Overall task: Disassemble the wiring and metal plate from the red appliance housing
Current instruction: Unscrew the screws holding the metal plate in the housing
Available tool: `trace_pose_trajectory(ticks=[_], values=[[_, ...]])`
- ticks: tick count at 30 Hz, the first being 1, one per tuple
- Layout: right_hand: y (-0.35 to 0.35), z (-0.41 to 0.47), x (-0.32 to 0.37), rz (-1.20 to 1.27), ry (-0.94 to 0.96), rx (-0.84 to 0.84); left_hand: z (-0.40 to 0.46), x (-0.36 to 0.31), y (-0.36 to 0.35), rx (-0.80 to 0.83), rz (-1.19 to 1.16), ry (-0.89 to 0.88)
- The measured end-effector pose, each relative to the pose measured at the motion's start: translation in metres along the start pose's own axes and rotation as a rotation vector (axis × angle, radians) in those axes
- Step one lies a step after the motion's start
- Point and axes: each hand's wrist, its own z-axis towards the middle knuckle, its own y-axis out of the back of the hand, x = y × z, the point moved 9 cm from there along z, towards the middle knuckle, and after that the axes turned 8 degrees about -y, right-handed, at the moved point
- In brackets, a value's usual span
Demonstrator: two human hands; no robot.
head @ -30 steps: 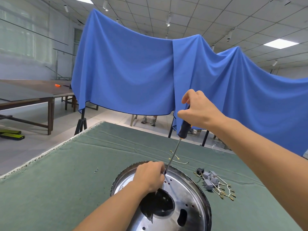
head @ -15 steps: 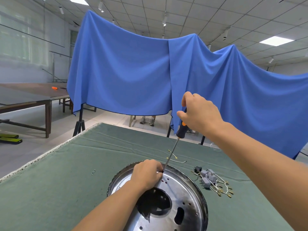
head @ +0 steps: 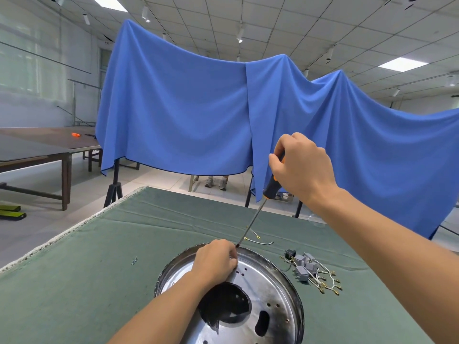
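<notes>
A round shiny metal plate (head: 270, 296) with holes and a large dark opening lies on the green table near me. My left hand (head: 214, 263) rests on its far rim, fingers curled at the spot where the screwdriver tip meets the plate; whatever it pinches is hidden. My right hand (head: 301, 167) grips the black-and-orange handle of a screwdriver (head: 258, 212), whose shaft slants down to that rim. No red housing is visible.
A bundle of grey connectors with white wires and brass terminals (head: 313, 274) lies right of the plate. Loose wires (head: 255, 238) lie behind it, small screws (head: 134, 260) to the left. A blue cloth (head: 198, 115) hangs behind the table.
My right hand has turned slightly on the screwdriver handle, showing more orange. My left hand stays at the rim. The view shifted a little.
</notes>
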Motion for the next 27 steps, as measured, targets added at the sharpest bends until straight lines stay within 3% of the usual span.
trace_pose_trajectory(ticks=[6,15,24,27], values=[[0.014,-0.009,0.004,-0.014,0.045,-0.147,-0.001,-0.008,-0.008,0.079,0.137,-0.057],[-0.007,-0.06,0.005,0.194,0.123,-0.305,0.004,-0.025,-0.018,0.166,0.38,-0.165],[-0.066,-0.114,-0.015,0.331,0.026,-0.268,0.004,-0.025,-0.019,0.153,0.399,-0.157],[-0.093,-0.128,-0.037,0.34,-0.154,-0.165,0.004,-0.02,-0.019,0.142,0.41,-0.138]])
